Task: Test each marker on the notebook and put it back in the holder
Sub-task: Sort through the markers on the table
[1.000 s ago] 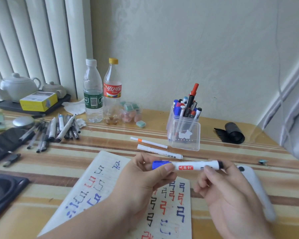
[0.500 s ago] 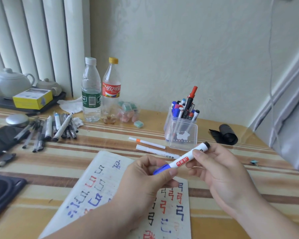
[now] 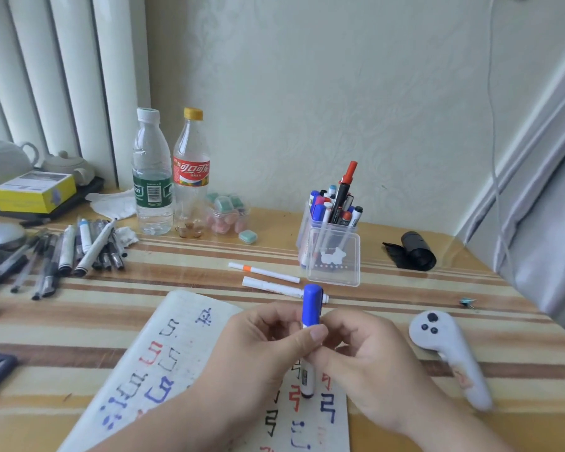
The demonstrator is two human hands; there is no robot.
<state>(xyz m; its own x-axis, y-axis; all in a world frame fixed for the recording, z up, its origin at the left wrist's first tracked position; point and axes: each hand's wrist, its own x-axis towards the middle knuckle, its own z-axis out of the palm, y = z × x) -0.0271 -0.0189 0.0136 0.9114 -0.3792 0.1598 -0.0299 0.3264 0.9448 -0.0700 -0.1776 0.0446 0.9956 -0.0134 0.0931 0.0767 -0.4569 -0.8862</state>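
Both of my grips are clamped on one marker [image 3: 311,306]. The left grip [image 3: 261,347] pinches it with thumb and forefinger just under the blue cap, and the right grip [image 3: 367,353] curls round the white barrel right beside it. I hold it upright, cap up, above the notebook [image 3: 177,353] and off the page. Two hands this close to the cap's seam give me purchase to work the cap. Whether it is meant to come off for a test or be pushed tight I cannot judge, since my fingers hide the seam.

Its cap is bright blue. Its barrel is white with a dark printed label, and its dark lower end points at the paper, which carries blue, red and black trial strokes. The clear holder [image 3: 335,265], crowded with capped markers, stands on the desk [image 3: 405,288] beyond my hands, an easy reach away. Two white pens [image 3: 265,272] lie just in front of it.
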